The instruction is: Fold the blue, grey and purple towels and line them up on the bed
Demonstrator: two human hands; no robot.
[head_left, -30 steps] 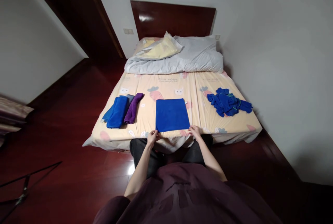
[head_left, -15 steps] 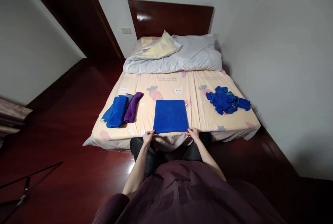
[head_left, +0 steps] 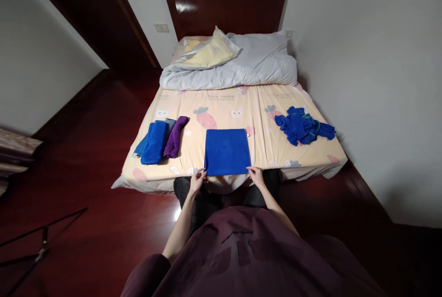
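A blue towel (head_left: 228,151), folded into a flat square, lies at the near edge of the bed. My left hand (head_left: 198,181) pinches its near left corner, and my right hand (head_left: 256,176) pinches the near right corner. A small white tag shows at the towel's far right corner. To the left lie folded towels: a blue one (head_left: 155,142) over greyish-blue ones, with a purple towel (head_left: 176,137) beside it. On the right is a crumpled heap of blue cloths (head_left: 299,125) with green edging.
The bed (head_left: 179,101) has a cream sheet printed with carrots and cats. A rumpled grey quilt (head_left: 262,60) lies by the dark wooden headboard (head_left: 228,9). Black stand legs (head_left: 44,237) rest on the floor at lower left. A wall (head_left: 373,80) rises on the right.
The view has tilted slightly downward. Both hands keep hold of the towel's near corners, and the towel looks almost unmoved on the bed.
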